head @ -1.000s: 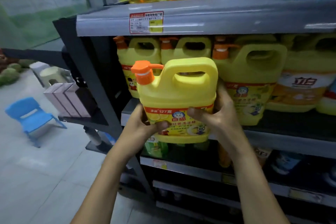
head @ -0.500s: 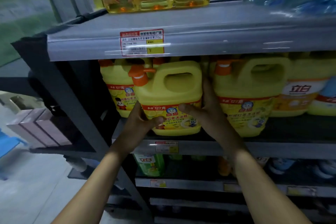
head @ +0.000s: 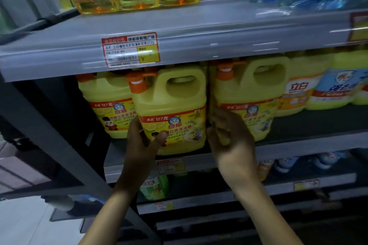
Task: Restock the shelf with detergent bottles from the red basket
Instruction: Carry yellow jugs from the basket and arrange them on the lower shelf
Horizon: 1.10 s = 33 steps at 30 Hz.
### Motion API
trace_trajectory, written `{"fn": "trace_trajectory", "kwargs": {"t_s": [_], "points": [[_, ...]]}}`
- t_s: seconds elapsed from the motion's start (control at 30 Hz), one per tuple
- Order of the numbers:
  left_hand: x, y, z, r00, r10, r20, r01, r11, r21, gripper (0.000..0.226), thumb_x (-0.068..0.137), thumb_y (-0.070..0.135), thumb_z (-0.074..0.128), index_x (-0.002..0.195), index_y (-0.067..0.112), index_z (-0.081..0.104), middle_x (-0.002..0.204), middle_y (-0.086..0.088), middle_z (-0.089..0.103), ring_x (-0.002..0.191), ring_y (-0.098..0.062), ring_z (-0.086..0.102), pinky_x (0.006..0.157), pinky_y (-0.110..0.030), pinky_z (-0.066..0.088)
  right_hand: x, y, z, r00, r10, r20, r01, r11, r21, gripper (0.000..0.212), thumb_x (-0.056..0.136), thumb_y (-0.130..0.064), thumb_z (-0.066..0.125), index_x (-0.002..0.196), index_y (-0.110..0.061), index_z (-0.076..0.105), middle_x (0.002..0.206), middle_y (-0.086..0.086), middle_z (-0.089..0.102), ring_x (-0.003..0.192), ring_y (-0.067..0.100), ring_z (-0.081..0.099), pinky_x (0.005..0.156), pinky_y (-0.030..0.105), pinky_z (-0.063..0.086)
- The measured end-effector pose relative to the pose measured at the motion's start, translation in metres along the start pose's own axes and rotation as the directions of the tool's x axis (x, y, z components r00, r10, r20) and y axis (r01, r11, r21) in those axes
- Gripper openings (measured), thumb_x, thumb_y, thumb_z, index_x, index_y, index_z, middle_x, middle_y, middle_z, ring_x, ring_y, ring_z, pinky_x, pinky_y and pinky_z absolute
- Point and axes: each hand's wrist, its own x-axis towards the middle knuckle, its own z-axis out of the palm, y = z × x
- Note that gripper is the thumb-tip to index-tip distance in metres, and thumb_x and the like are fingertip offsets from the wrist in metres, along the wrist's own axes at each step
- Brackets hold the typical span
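On the middle shelf (head: pixel 298 145), right at its front lip, I have the bottle (head: pixel 171 105) standing upright, with its pump at 10 o'clock and its label facing me. At its 3 o'clock stands a neighbour (head: pixel 249 93), just beside it. At its 9 o'clock a rear bottle (head: pixel 105 97) sits further back.

My left hand (head: pixel 143 141) grips the bottle's lower corner at 8 o'clock, thumb pressed across the label. My right hand (head: pixel 231 141) is at its 4 o'clock, by the gap to the neighbour. It is blurred, so I cannot tell whether its curled fingers hold the bottle or have let go.

I judge this to be the placing step, nearly done, as the base looks seated on the shelf. Next I would slide the bottle straight back toward 12 o'clock, gently so the neighbour does not rock. Then I would free both hands and return to the basket, which is out of view.
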Motion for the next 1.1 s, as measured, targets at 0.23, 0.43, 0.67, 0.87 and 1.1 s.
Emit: {"fn": "trace_trajectory", "kwargs": {"t_s": [0.23,0.43,0.67,0.87,1.1], "points": [[-0.013,-0.001,0.02,0.999,0.042,-0.004,-0.041,0.988,0.151,0.091,0.071,0.003,0.083,0.142,0.029,0.031,0.129,0.014,0.058,0.115,0.003,0.06,0.086,-0.015,0.054,0.028,0.038,-0.065,0.976,0.143,-0.167,-0.17,0.973,-0.157,0.103,0.075,-0.032,0.085,0.156,-0.026,0.021,0.156,0.003,0.024,0.143,0.011,0.027,0.112,0.028,0.029],[-0.014,0.001,0.024,0.999,0.007,-0.048,0.004,0.977,0.213,0.1,0.071,0.005,0.085,0.126,0.061,0.022,0.117,0.028,0.057,0.102,0.018,0.059,0.077,-0.008,0.05,0.02,0.071,-0.066,0.971,0.226,0.076,-0.234,0.966,0.109,0.127,0.07,-0.022,0.088,0.158,-0.036,-0.002,0.159,-0.014,0.029,0.143,0.001,0.036,0.115,0.041,0.041],[-0.007,-0.011,0.027,0.995,-0.092,-0.045,0.1,0.973,0.207,0.11,0.071,0.01,0.087,0.148,0.042,0.017,0.119,0.025,0.064,0.11,-0.002,0.064,0.094,-0.049,0.054,0.021,0.069,-0.053,0.974,0.228,0.016,-0.228,0.965,0.133,0.13,0.063,-0.027,0.09,0.158,-0.033,0.002,0.157,-0.009,0.033,0.143,0.007,0.038,0.114,0.039,0.041],[-0.009,-0.003,0.03,0.999,-0.015,-0.04,0.023,0.98,0.199,0.104,0.07,0.005,0.086,0.143,0.042,0.024,0.125,0.02,0.059,0.112,0.007,0.06,0.091,-0.023,0.054,0.019,0.071,-0.049,0.969,0.243,-0.046,-0.241,0.97,0.04,0.137,0.064,-0.032,0.094,0.159,-0.031,-0.004,0.162,0.002,0.019,0.15,0.018,0.025,0.118,0.05,0.032],[-0.017,-0.005,0.032,0.996,0.046,-0.082,-0.019,0.952,0.305,0.109,0.066,0.016,0.09,0.147,0.041,0.022,0.137,0.007,0.054,0.12,-0.001,0.057,0.098,-0.034,0.053,-0.006,0.062,-0.026,0.966,0.181,-0.183,-0.207,0.969,-0.134,0.13,0.067,-0.023,0.092,0.159,-0.026,0.0,0.16,0.008,0.013,0.142,0.002,0.017,0.113,0.029,0.028]]}}
